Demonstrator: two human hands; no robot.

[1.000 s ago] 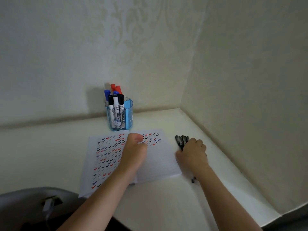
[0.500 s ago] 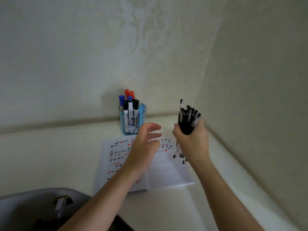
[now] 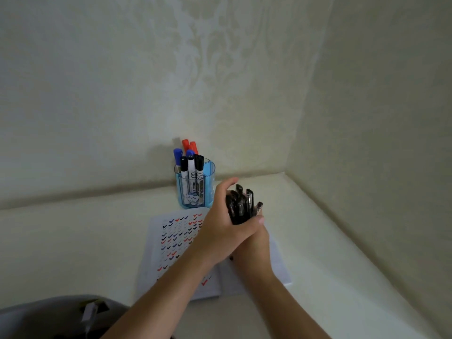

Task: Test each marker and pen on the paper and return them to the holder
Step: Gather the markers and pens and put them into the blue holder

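A bundle of several black pens (image 3: 241,204) stands upright above the paper, gripped from both sides. My left hand (image 3: 220,226) wraps round the bundle from the left, thumb across its front. My right hand (image 3: 256,243) holds the bundle from below and behind, mostly hidden by the left. The white paper (image 3: 168,243) lies on the desk, covered in red, blue and black check marks. Behind it stands the blue see-through holder (image 3: 208,182) with red, blue and black markers (image 3: 192,160) upright inside.
The cream desk (image 3: 73,241) runs into a corner; walls close in behind the holder and along the right side. A grey chair back (image 3: 49,316) with a small tag shows at the bottom left.
My right hand lifted the pen bundle off the desk at the right and brought it over the paper. My left hand left the paper and closed round the bundle.
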